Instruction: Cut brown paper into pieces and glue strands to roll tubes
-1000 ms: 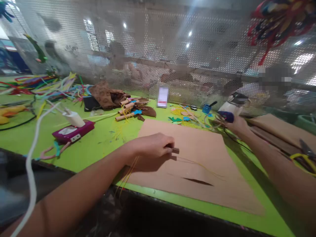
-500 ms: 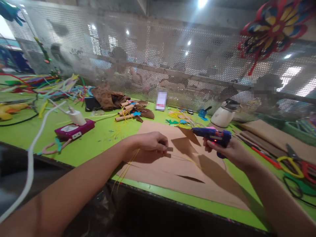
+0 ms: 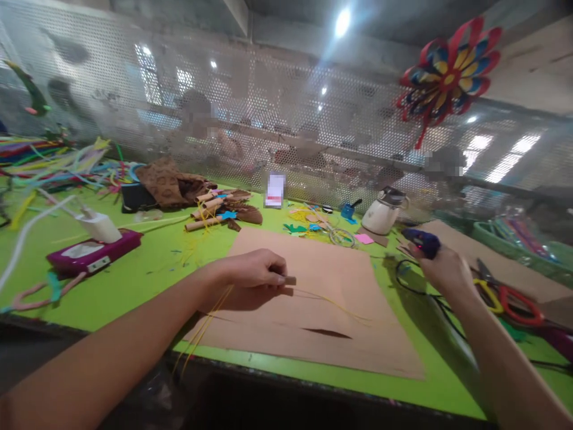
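My left hand [image 3: 259,269] pinches a small brown paper piece [image 3: 290,280] above a large sheet of brown paper [image 3: 349,269] on the green table. Thin yellow strings [image 3: 340,306] trail from both sides of that hand, some over the table's front edge. At the right, my right hand [image 3: 441,266] is closed around a dark blue glue gun [image 3: 423,242] with a small red light; it is off the sheet, near the scissors. A dark slit or fold [image 3: 329,332] shows near the sheet's front.
A purple power strip [image 3: 96,254] with a white plug is at left. Rolled brown paper pieces [image 3: 210,212] and a brown cloth [image 3: 165,182] lie behind. Farther right are a white jug [image 3: 380,212], red-handled scissors [image 3: 519,306] and a green basket [image 3: 505,239]. A perforated screen stands behind.
My right hand has carried the glue gun rightward, away from the sheet and my left hand. My left hand still holds the small piece. The camera view has turned slightly right and up.
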{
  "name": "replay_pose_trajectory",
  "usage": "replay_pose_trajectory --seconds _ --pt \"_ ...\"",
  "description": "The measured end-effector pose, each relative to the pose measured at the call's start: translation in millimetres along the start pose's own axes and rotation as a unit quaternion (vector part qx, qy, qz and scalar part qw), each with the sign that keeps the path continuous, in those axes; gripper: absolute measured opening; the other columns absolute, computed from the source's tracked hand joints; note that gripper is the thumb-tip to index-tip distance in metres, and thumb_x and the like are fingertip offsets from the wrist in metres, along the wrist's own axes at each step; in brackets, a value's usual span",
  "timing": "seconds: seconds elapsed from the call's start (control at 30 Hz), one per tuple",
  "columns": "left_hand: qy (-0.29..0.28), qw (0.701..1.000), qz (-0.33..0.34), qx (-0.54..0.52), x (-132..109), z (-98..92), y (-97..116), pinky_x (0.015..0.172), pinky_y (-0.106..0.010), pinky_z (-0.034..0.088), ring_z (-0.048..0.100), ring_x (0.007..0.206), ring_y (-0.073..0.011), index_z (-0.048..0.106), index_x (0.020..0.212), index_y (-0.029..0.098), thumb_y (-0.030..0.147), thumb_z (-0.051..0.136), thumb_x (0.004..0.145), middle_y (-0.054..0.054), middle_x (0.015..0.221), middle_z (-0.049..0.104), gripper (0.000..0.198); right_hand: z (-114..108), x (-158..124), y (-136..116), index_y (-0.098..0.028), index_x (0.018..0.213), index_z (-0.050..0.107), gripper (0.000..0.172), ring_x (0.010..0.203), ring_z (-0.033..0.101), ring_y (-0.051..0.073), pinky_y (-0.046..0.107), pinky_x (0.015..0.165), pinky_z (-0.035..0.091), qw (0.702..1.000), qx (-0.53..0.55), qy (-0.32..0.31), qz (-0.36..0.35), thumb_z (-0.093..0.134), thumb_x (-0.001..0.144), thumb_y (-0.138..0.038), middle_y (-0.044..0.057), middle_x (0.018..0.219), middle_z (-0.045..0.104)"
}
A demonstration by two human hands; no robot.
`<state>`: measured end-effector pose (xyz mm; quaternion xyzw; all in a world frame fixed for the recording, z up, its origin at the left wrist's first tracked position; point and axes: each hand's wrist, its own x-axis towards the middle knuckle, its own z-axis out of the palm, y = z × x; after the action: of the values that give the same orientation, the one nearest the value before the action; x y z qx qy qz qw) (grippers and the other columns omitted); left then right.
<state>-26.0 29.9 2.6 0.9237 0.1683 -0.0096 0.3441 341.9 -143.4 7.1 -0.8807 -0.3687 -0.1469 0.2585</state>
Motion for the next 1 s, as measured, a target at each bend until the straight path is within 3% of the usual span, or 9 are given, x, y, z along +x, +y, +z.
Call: replay_pose_trajectory --seconds 0.07,0.13,0.2,0.27,0.43,0.57,0.73,0.87,1.0 --pt "-0.002 1.0 0.003 -0.005 0 -0.3 -1 0.065 -0.024 0.042 0.06 0.075 -0.0156 0.063 0.087 0.013 0.033 0.053 0.083 -0.006 0.086 0.07 0.023 -7 -11 -6 -0.015 0.084 0.063 0.04 0.069 0.068 0.029 0.035 0.054 0.05 0.99 0.144 -0.012 0.006 0.054 0.079 -0.054 0.015 0.072 0.069" --pt "-0.003 1.0 0.002 -0.012 -1 -0.4 -1 0.065 -0.024 0.042 0.06 0.075 -0.0157 0.063 0.087 0.013 0.033 0.053 0.083 -0.007 0.086 0.069 0.023 -11 -23 -20 -0.016 0.082 0.063 0.039 0.064 0.069 0.026 0.03 0.047 0.048 0.959 0.28 -0.034 -0.005 0.059 0.076 -0.055 0.011 0.07 0.07" --pt "-0.004 1.0 -0.002 -0.014 -2 -0.6 0 0.065 -0.025 0.042 0.06 0.075 -0.0157 0.063 0.088 0.013 0.034 0.052 0.083 -0.007 0.087 0.07 0.023 -12 -32 -34 -0.016 0.082 0.064 0.039 0.066 0.069 0.025 0.027 0.044 0.045 0.939 0.331 -0.078 -0.051 0.062 0.075 -0.055 0.011 0.073 0.071" --pt "-0.007 1.0 -0.005 -0.016 -2 -0.8 1 0.064 -0.025 0.041 0.06 0.073 -0.0154 0.063 0.087 0.013 0.035 0.052 0.084 -0.007 0.086 0.069 0.024 -8 -39 -45 -0.016 0.082 0.065 0.039 0.071 0.068 0.025 0.026 0.046 0.044 0.933 0.331 -0.102 -0.096 0.061 0.076 -0.054 0.01 0.078 0.071" --pt "-0.004 1.0 0.002 -0.007 -1 -1.1 1 0.064 -0.025 0.041 0.059 0.074 -0.0157 0.063 0.088 0.013 0.039 0.052 0.083 -0.007 0.087 0.069 0.028 18 -57 -61 -0.017 0.089 0.065 0.031 0.066 0.061 0.025 0.035 0.058 0.048 0.95 0.231 -0.093 -0.19 0.056 0.078 -0.044 0.007 0.073 0.067" --pt "0.011 1.0 0.011 0.016 2 -1.6 -3 0.066 -0.024 0.04 0.058 0.075 -0.0159 0.063 0.087 0.015 0.042 0.053 0.082 -0.005 0.086 0.069 0.029 33 -82 -71 -0.02 0.099 0.061 0.022 0.084 0.059 0.026 0.038 0.074 0.047 0.939 0.16 -0.064 -0.299 0.053 0.081 -0.029 0.009 0.092 0.064" --pt "0.001 1.0 0.022 0.018 3 -3.4 -2 0.066 -0.023 0.041 0.058 0.075 -0.016 0.063 0.086 0.015 0.044 0.052 0.083 -0.004 0.084 0.068 0.031 44 -97 -72 -0.022 0.1 0.059 0.02 0.089 0.052 0.026 0.041 0.082 0.044 0.944 0.094 -0.032 -0.314 0.056 0.08 -0.022 0.008 0.092 0.058" --pt "-0.005 1.0 0.017 0.002 2 -3.6 1 0.068 -0.024 0.041 0.059 0.078 -0.0167 0.063 0.088 0.014 0.042 0.051 0.083 -0.005 0.087 0.068 0.03 38 -98 -67 -0.019 0.101 0.063 0.024 0.089 0.053 0.026 0.04 0.078 0.047 0.93 0.099 -0.138 -0.325 0.06 0.078 -0.026 0.01 0.091 0.058" --pt "0.007 1.0 0.015 0.007 1 -3.2 1 0.065 -0.023 0.041 0.059 0.076 -0.0166 0.063 0.087 0.015 0.041 0.052 0.082 -0.004 0.084 0.068 0.029 8 -86 -60 -0.023 0.112 0.064 0.038 0.105 0.056 0.026 0.041 0.09 0.046 0.878 0.167 -0.254 -0.369 0.063 0.074 -0.028 0.01 0.114 0.061"
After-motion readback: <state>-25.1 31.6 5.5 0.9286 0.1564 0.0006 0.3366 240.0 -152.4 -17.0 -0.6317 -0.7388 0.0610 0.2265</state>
